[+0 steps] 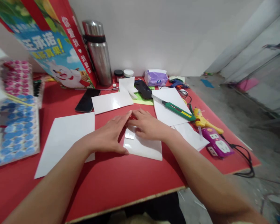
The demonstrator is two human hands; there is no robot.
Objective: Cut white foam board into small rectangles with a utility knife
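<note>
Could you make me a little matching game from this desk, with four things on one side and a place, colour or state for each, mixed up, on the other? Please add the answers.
Things:
1. Cutter
2. Flask
3. Phone
4. Glossy sheet

Descriptions:
A. Partly covered by the right hand
B. Standing upright beside the printed bag
C. Green, lying across white paper
D. Black, lying flat on the red tabletop

Right pairs: 1-C, 2-B, 3-D, 4-A
</note>
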